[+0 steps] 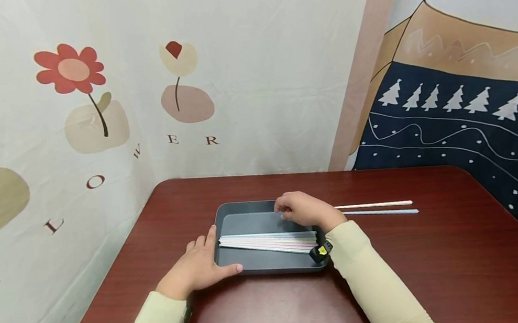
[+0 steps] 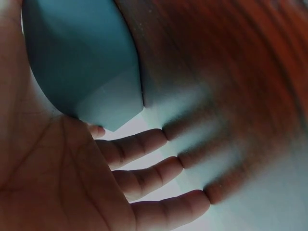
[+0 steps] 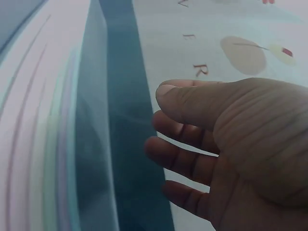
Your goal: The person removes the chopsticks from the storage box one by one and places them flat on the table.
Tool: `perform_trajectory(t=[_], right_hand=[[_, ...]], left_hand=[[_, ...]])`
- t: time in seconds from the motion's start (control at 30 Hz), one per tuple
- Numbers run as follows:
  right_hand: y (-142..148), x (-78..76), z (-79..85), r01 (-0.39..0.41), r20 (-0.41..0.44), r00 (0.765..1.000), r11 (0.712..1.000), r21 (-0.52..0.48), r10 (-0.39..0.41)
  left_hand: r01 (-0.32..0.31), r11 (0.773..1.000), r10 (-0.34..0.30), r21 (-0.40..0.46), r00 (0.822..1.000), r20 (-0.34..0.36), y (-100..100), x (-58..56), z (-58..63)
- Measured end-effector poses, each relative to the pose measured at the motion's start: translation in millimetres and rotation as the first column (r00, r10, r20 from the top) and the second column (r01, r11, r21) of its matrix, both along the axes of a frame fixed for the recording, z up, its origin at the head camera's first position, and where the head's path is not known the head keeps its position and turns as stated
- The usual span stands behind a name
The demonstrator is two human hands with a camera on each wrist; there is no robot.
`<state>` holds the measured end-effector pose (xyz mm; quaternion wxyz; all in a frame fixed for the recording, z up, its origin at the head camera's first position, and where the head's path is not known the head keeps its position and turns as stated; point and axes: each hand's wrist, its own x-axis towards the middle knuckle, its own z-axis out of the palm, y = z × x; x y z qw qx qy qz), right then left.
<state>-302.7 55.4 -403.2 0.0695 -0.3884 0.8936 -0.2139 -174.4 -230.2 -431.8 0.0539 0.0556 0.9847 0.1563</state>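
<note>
1. My left hand [image 1: 201, 262] steadies the left end of a shallow grey tray [image 1: 251, 223] on a reddish-brown table [image 1: 439, 248]; its fingers are straight and spread wide along the tray's side, the thumb lying across the near rim, and nothing is gripped.

2. My right hand [image 1: 303, 210] hangs over the far right part of the tray, fingers loosely curled, the gap from thumb to fingers narrow. The right wrist view shows nothing held there; whether a fingertip touches the rim, I cannot tell.

3. Inside the tray, a sheaf of thin sticks [image 1: 267, 242] lies lengthwise, side by side and slightly fanned, with pastel edges visible up close. Neither hand touches it.

4. To the tray's right, on the table, lie a white stick [image 1: 377, 204] and a bluish stick [image 1: 383, 212], close together and almost parallel. My right wrist hides their left ends, so I cannot say whether either meets the tray.

5. The step in hand, as I judge it, is handling the sticks one by one between tray and table, caught with the right hand between holds. Which way they travel, I cannot say.

6. The next move, I judge, calls for a fine pinch by the right hand on a single stick, while the left keeps the tray from sliding.
</note>
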Motion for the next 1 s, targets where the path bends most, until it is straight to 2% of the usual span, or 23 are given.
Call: perform_trajectory(t=[0.33, 0.6, 1.0], right_hand=[[-20, 0.0, -18.3, -0.085, 0.066, 0.994, 0.996, 0.009, 0.084], [-24, 2.3, -23.4, -0.069, 0.149, 0.987, 0.997, 0.015, 0.066], [-27, -3.5, -31.4, -0.073, 0.147, 0.987, 0.997, 0.025, 0.068]], left_hand=[[-0.018, 1.0, 0.018, -0.004, 1.0, 0.009, 2, 0.6, -1.0], [-0.021, 1.0, 0.021, -0.002, 1.0, 0.013, 2, 0.0, -1.4], [-0.02, 1.0, 0.02, 0.002, 1.0, 0.008, 0, -1.0, -3.5]])
